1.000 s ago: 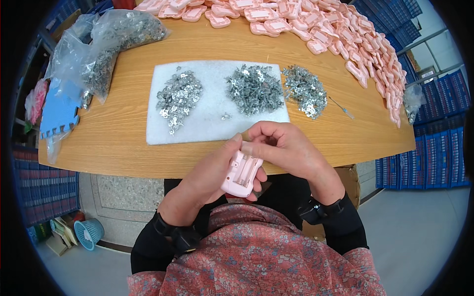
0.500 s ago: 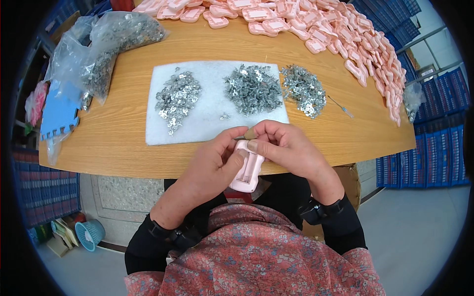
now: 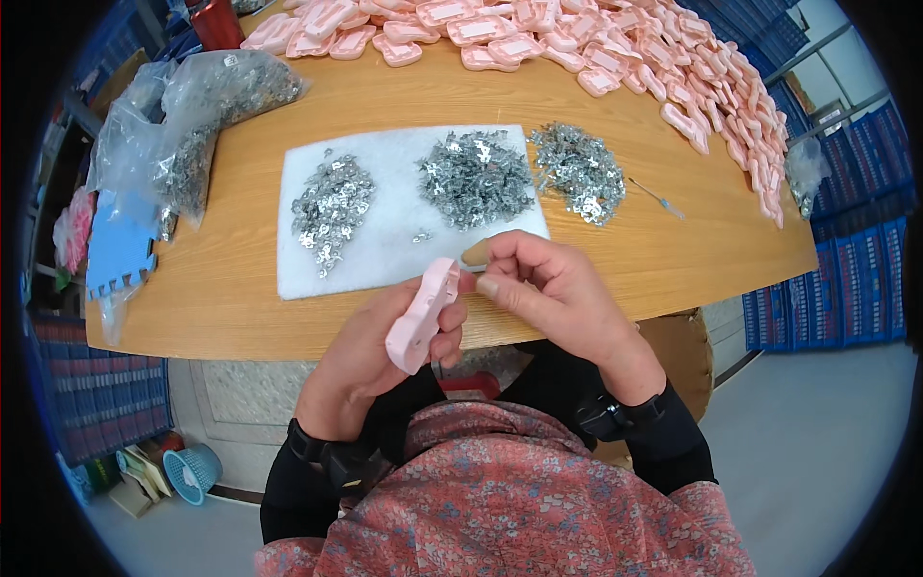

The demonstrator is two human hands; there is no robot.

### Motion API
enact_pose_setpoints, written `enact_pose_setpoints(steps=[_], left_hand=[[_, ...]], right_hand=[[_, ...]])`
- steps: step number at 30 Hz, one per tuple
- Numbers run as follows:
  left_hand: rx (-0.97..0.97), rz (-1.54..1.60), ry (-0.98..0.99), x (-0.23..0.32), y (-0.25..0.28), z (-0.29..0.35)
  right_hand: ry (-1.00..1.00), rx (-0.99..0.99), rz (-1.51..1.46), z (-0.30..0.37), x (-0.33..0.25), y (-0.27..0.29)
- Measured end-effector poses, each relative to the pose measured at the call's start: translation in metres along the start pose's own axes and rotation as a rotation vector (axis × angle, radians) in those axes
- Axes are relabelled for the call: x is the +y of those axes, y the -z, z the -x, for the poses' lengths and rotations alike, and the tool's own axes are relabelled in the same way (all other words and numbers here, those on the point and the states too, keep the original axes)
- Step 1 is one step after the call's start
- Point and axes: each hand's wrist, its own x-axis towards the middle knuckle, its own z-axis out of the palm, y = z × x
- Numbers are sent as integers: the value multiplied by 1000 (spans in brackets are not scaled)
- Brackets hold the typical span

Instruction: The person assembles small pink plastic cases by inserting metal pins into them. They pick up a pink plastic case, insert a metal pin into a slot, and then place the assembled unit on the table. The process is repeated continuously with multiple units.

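My left hand [image 3: 370,351] grips a pink plastic piece [image 3: 420,315], held on edge just off the near side of the wooden table [image 3: 240,288]. My right hand [image 3: 553,293] is pinched at the top end of that piece, fingers closed together against it; whether a small part sits between them I cannot tell. Just beyond the hands lies a white foam mat [image 3: 385,240] carrying two heaps of small metal parts [image 3: 332,204] [image 3: 474,178]. A third metal heap [image 3: 579,171] rests on the bare wood to the right of the mat.
A long bank of pink plastic pieces [image 3: 615,48] runs along the table's far and right edges. Clear bags of metal parts [image 3: 207,106] lie at the left, beside a blue foam tile [image 3: 120,252]. A thin tool [image 3: 659,200] lies at the right. Blue crates [image 3: 846,288] stand beyond.
The pink piece has turned from flat toward me to standing on edge, and both hands have risen slightly toward the table edge. My right fingers now pinch at its top end.
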Motion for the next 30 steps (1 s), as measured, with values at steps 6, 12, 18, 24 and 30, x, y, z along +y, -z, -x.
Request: enact_pose_setpoints(steps=[6, 12, 18, 24, 30], left_hand=[[-54, 182, 21, -6, 0, 1], [-42, 115, 69, -7, -3, -1], [-211, 383, 106, -15, 4, -3], [-381, 331, 177, -33, 3, -20], [-131, -171, 287, -34, -49, -29]], right_hand=[[51, 34, 83, -1, 2, -5], [22, 47, 98, -5, 13, 0], [58, 72, -106, 6, 22, 7], [9, 5, -316, 31, 10, 6], [-181, 265, -73, 104, 21, 67]])
